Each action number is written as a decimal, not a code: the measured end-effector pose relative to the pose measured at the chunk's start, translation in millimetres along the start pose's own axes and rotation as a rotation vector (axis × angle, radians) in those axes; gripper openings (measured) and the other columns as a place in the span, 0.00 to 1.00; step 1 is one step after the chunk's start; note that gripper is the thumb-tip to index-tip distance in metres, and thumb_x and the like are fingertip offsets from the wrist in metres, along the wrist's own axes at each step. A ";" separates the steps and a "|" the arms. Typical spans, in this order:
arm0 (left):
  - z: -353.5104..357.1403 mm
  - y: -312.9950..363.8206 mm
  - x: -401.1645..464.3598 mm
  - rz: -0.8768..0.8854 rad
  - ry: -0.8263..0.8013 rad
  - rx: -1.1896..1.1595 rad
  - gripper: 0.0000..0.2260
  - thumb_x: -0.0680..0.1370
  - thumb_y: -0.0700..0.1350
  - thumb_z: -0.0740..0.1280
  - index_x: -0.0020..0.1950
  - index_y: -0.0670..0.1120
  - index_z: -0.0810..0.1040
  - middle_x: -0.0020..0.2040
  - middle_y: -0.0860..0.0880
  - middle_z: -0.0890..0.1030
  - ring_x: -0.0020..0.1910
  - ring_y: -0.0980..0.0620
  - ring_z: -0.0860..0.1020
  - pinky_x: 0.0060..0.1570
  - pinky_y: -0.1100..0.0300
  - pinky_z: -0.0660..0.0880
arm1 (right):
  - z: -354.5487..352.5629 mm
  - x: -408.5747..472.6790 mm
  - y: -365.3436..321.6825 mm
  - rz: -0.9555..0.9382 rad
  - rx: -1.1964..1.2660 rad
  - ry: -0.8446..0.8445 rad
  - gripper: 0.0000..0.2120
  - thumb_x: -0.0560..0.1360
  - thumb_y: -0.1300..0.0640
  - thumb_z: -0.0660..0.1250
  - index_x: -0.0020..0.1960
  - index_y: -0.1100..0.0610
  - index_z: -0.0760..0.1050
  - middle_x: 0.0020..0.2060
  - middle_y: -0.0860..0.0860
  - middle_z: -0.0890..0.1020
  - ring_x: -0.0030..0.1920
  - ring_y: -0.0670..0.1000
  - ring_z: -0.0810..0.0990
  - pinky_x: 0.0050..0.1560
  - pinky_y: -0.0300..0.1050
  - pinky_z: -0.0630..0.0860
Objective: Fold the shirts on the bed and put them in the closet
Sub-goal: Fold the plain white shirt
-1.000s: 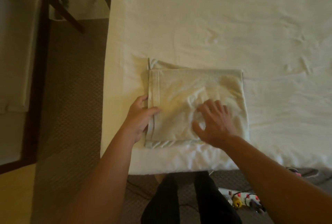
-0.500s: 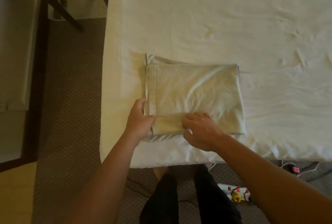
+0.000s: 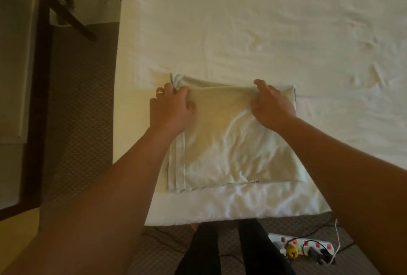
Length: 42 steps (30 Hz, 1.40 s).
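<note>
A pale cream shirt [image 3: 233,146], folded into a rough rectangle, lies on the white bed [image 3: 253,27] near its front left corner. My left hand [image 3: 169,109], with a ring on one finger, grips the shirt's far left corner. My right hand [image 3: 271,105] pinches the far edge toward the right. Both hands hold that far edge slightly bunched. The near edge of the shirt lies flat by the bed's front edge.
Dark carpet [image 3: 81,102] runs along the bed's left side. A dark wooden chair leg [image 3: 70,16] stands at the upper left. A white power strip [image 3: 308,250] with cables lies on the floor by my legs [image 3: 231,250].
Both hands have moved from the shirt's near edge and left side to its far edge and now grip it there.
</note>
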<state>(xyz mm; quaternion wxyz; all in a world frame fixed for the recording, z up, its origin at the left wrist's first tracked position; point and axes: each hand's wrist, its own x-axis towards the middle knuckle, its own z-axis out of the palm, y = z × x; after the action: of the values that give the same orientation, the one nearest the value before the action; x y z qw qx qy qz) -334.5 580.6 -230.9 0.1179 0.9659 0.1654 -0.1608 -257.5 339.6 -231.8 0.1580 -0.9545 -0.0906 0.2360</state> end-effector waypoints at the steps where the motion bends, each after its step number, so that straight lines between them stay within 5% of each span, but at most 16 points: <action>1: 2.1 0.2 7.2 0.007 -0.023 0.045 0.16 0.83 0.55 0.60 0.67 0.49 0.73 0.66 0.42 0.70 0.65 0.38 0.69 0.61 0.44 0.68 | -0.7 6.6 3.7 0.019 -0.029 -0.010 0.19 0.81 0.55 0.59 0.71 0.54 0.66 0.61 0.57 0.77 0.58 0.62 0.78 0.50 0.53 0.73; 6: 3.4 -2.3 21.4 0.040 0.129 0.082 0.11 0.83 0.53 0.60 0.56 0.49 0.78 0.60 0.44 0.74 0.60 0.39 0.72 0.57 0.45 0.68 | -5.9 20.9 9.1 0.085 -0.055 0.018 0.09 0.82 0.52 0.57 0.60 0.53 0.71 0.46 0.54 0.76 0.44 0.58 0.73 0.43 0.49 0.68; 10: -4.8 0.6 26.4 0.044 0.219 0.031 0.11 0.78 0.50 0.66 0.57 0.48 0.79 0.59 0.45 0.74 0.60 0.40 0.71 0.56 0.46 0.68 | -20.9 34.1 18.2 -0.023 -0.162 0.033 0.13 0.78 0.53 0.62 0.61 0.53 0.74 0.54 0.54 0.76 0.57 0.58 0.74 0.51 0.51 0.71; 13: -10.6 11.2 34.6 0.148 0.044 -0.002 0.27 0.73 0.56 0.66 0.71 0.51 0.72 0.71 0.47 0.70 0.71 0.41 0.65 0.69 0.44 0.62 | -30.1 40.9 25.5 -0.098 -0.224 -0.097 0.21 0.74 0.52 0.66 0.67 0.51 0.71 0.61 0.53 0.74 0.62 0.57 0.72 0.62 0.56 0.68; 15: -11.1 20.2 41.5 0.183 -0.120 0.013 0.31 0.72 0.59 0.66 0.74 0.55 0.67 0.71 0.48 0.69 0.73 0.42 0.64 0.72 0.43 0.55 | -31.3 43.0 30.6 -0.101 -0.250 -0.172 0.23 0.73 0.51 0.67 0.66 0.49 0.68 0.56 0.51 0.76 0.56 0.55 0.75 0.61 0.56 0.65; 20: -23.9 35.9 47.6 0.215 -0.293 0.224 0.11 0.75 0.60 0.65 0.44 0.53 0.72 0.45 0.50 0.73 0.55 0.44 0.74 0.61 0.47 0.61 | -31.7 43.5 28.8 -0.144 -0.322 -0.322 0.08 0.73 0.51 0.65 0.51 0.48 0.71 0.41 0.47 0.77 0.43 0.48 0.74 0.54 0.52 0.58; 24: -47.5 42.4 29.7 0.171 -0.280 -0.047 0.16 0.70 0.61 0.63 0.36 0.48 0.73 0.38 0.49 0.74 0.44 0.44 0.74 0.49 0.51 0.65 | -52.5 25.3 24.6 -0.238 -0.415 -0.174 0.08 0.73 0.47 0.63 0.39 0.49 0.73 0.37 0.46 0.75 0.43 0.50 0.73 0.51 0.51 0.59; 28: -96.7 47.8 15.6 0.158 -0.177 -0.337 0.19 0.65 0.57 0.64 0.35 0.39 0.75 0.33 0.42 0.76 0.34 0.42 0.75 0.32 0.52 0.68 | -102.0 8.1 6.5 -0.309 -0.404 -0.103 0.10 0.75 0.46 0.61 0.38 0.50 0.71 0.33 0.47 0.77 0.36 0.48 0.74 0.54 0.49 0.63; 31: -145.4 49.6 10.1 0.227 -0.013 -0.349 0.17 0.67 0.57 0.65 0.36 0.41 0.76 0.33 0.42 0.76 0.35 0.42 0.76 0.33 0.48 0.72 | -148.6 3.0 -10.2 -0.312 -0.267 0.036 0.10 0.73 0.48 0.63 0.37 0.52 0.69 0.31 0.49 0.74 0.34 0.54 0.74 0.41 0.46 0.67; 34: -177.1 47.1 -5.2 0.318 0.187 -0.398 0.09 0.69 0.54 0.66 0.32 0.51 0.71 0.29 0.52 0.72 0.30 0.50 0.72 0.29 0.57 0.64 | -173.4 -4.9 -23.1 -0.373 -0.150 0.238 0.10 0.69 0.46 0.60 0.41 0.53 0.71 0.30 0.50 0.72 0.34 0.59 0.73 0.36 0.46 0.65; 38: -156.3 28.0 -37.4 0.415 0.383 -0.277 0.11 0.71 0.52 0.68 0.35 0.50 0.69 0.28 0.55 0.66 0.25 0.52 0.67 0.29 0.62 0.59 | -153.1 -27.5 -21.3 -0.617 -0.073 0.473 0.10 0.66 0.49 0.58 0.39 0.54 0.70 0.31 0.52 0.76 0.31 0.63 0.74 0.32 0.44 0.66; 42: -68.0 -6.6 -68.8 0.486 0.323 0.008 0.09 0.69 0.50 0.66 0.41 0.45 0.76 0.38 0.47 0.76 0.32 0.40 0.76 0.34 0.53 0.70 | -77.0 -50.6 13.7 -0.715 -0.202 0.433 0.09 0.68 0.53 0.62 0.41 0.58 0.74 0.37 0.55 0.79 0.35 0.61 0.79 0.32 0.47 0.73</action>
<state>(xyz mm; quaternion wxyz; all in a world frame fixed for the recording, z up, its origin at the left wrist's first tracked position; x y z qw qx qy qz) -379.9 586.4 -145.4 0.1211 0.9908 -0.0546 0.0272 -263.4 294.3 -150.6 0.1510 -0.9013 -0.4030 -0.0492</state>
